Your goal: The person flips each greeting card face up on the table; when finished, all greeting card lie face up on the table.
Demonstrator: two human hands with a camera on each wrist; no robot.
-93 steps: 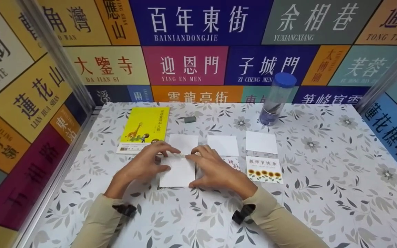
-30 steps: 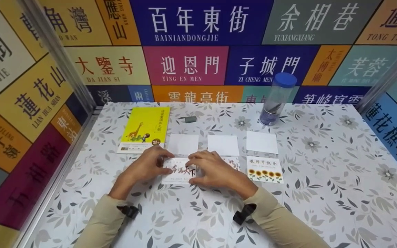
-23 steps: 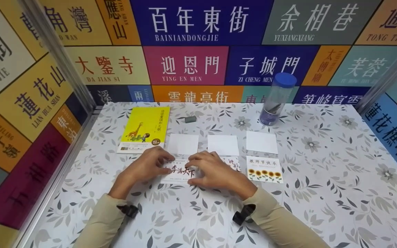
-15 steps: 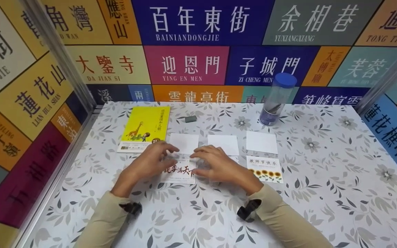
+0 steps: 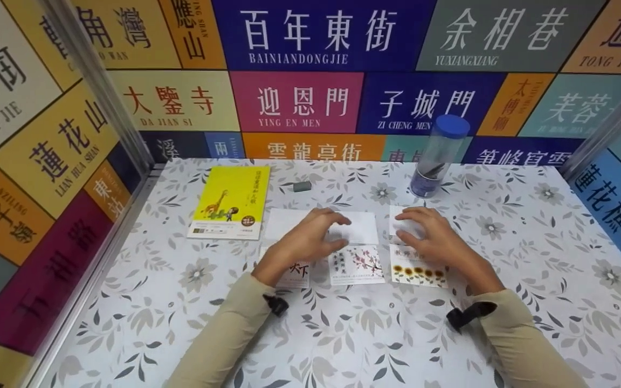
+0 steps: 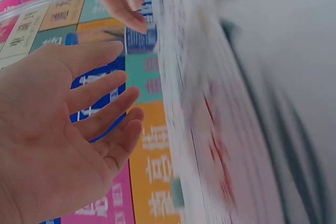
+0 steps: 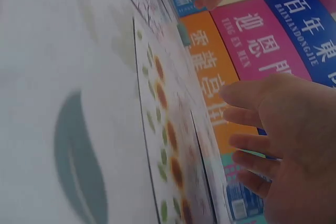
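The left hand (image 5: pixel 308 240) hovers with its fingers spread and relaxed, its grip open and holding nothing, over the middle blank white paper card (image 5: pixel 361 229) in the far row on the desk (image 5: pixel 504 258) with its grey leaf-patterned cloth. The right hand (image 5: pixel 429 234) lies likewise open, fingers loosely bent, above the right-hand blank white card (image 5: pixel 397 215), most of which it hides; whether either hand touches its card cannot be told. In the left wrist view the left hand's fingers (image 6: pixel 100 90) stand straight and apart just off the desk surface. Just nearer than the blank cards lies a row of printed cards: a white card with red and black brush lettering (image 5: pixel 297 275), partly under the left wrist, a white card with pink blossom branches (image 5: pixel 356 264) between the two hands, and a white card with a row of sunflowers (image 5: pixel 418 272) beside the right wrist. A third blank white card (image 5: pixel 281 223) lies to the left of the left hand. Further left rests a yellow book with a giraffe on its cover (image 5: pixel 229 202), a small grey eraser (image 5: pixel 302 186) behind it, and a clear plastic tube with a blue cap (image 5: pixel 439 156) stands near the back wall
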